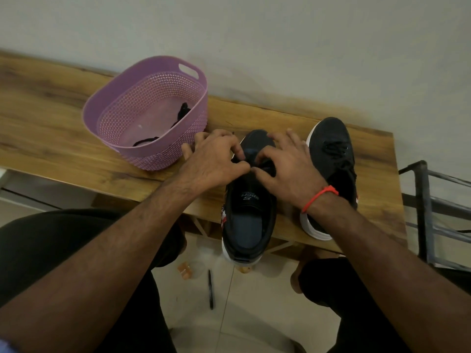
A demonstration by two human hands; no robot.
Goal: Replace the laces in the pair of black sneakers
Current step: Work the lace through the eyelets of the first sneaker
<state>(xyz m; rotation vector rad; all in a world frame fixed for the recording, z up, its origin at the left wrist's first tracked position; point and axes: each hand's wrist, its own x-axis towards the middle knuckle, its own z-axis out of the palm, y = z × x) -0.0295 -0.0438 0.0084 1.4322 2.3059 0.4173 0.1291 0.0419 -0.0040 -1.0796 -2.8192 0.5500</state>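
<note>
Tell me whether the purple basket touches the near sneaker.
Apart. The head view shows bare wooden table between the purple basket and the near sneaker, partly behind the left hand.

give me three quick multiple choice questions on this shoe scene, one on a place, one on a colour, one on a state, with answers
1. Where does the basket stand?
A. on the floor
B. on the wooden bench, left of the shoes
C. on the metal rack

2. What colour is the wrist band?
A. red
B. blue
C. green

3. What are both hands doing?
A. resting on the knees
B. lifting the basket
C. working the lace on the near shoe

Answers: 1 B, it sits on the bench. 2 A, red on the right wrist. 3 C, the left hand and right hand pinch the lace.
</note>
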